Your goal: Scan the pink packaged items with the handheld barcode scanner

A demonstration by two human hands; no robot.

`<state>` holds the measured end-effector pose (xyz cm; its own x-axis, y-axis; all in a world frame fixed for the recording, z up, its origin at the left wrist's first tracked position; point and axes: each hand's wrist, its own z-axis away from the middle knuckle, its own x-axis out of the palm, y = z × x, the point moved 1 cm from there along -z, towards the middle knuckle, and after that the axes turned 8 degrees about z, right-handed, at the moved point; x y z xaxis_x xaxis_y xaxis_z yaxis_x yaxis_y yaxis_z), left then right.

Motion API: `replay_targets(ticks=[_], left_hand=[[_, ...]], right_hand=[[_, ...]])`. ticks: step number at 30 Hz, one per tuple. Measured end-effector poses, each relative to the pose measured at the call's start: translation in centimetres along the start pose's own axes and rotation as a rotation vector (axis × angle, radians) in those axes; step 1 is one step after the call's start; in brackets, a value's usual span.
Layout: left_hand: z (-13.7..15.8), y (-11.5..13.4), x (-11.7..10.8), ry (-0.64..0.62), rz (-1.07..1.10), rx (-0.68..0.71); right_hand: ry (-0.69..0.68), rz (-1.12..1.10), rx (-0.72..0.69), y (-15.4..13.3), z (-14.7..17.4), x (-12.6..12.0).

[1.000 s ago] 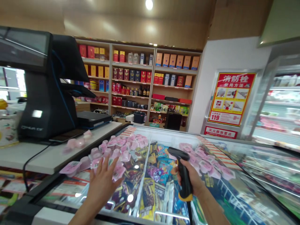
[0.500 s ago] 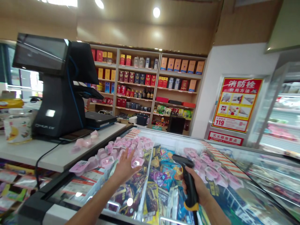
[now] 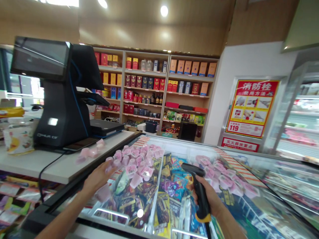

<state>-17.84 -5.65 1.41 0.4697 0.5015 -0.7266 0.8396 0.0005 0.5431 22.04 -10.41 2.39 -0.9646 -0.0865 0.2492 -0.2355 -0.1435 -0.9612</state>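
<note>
My right hand (image 3: 208, 196) is wrapped round the grip of a black and yellow barcode scanner (image 3: 200, 192), its head pointing left above the glass top of a freezer (image 3: 171, 143). On the left, my left hand (image 3: 99, 174) reaches across the glass with its fingers stretched out. It touches the left edge of a loose pile of small pink cups (image 3: 139, 159) with labels. Another pink cup (image 3: 103, 193) lies just below that hand, partly blurred. A second group of pink cups (image 3: 224, 176) is on the glass right of the scanner.
Bagged frozen goods (image 3: 171, 189) show through the glass. To the left is a white counter (image 3: 57, 169) with a black checkout terminal (image 3: 66, 109), a cable and a few pink pieces (image 3: 89, 152). Shelves (image 3: 147, 74) of boxes stand behind; a fire-hydrant poster (image 3: 253, 108) hangs at right.
My left hand has moved left from the middle of the pink cups to their left edge. Cups there have shifted, some now closer together. The right hand and scanner have barely moved.
</note>
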Motion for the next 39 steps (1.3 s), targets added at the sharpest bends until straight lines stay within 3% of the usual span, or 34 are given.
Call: replay_targets(ticks=[4,7,11,14,17,20,23,28,35,39], left_hand=[[-0.1,4.4,4.2,-0.016,0.018,0.006],[-0.3,6.5,5.7,-0.010,0.034,-0.019],[0.4,6.2,4.0,-0.031,0.045,-0.021],[2.7,6.0,1.7,-0.075,0.042,-0.020],[5.1,8.3,0.7,-0.135,0.018,0.098],[5.7,11.8,1.7,-0.173,-0.073,0.329],[4.1,13.9,3.6,-0.273,-0.171,0.332],[1.3,14.2,5.4,-0.350,-0.212,0.348],[1.0,15.0,6.5,-0.452,-0.218,0.407],[1.2,16.1,7.7,-0.396,-0.205,0.391]], right_hand=[[-0.021,-0.013,0.004,0.0,0.1,0.2],[-0.020,-0.006,0.001,0.0,0.1,0.0],[-0.015,0.000,0.011,0.1,0.3,-0.3],[-0.037,-0.016,-0.026,-0.2,0.4,0.0],[-0.056,-0.024,-0.057,-0.4,0.6,0.4],[-0.054,-0.014,-0.051,-0.2,0.8,0.6],[-0.046,-0.023,-0.047,0.1,0.9,0.5],[-0.007,-0.069,0.002,0.2,1.0,0.2],[-0.055,-0.039,-0.003,0.2,1.0,0.5],[-0.074,-0.050,-0.013,0.3,1.0,0.8]])
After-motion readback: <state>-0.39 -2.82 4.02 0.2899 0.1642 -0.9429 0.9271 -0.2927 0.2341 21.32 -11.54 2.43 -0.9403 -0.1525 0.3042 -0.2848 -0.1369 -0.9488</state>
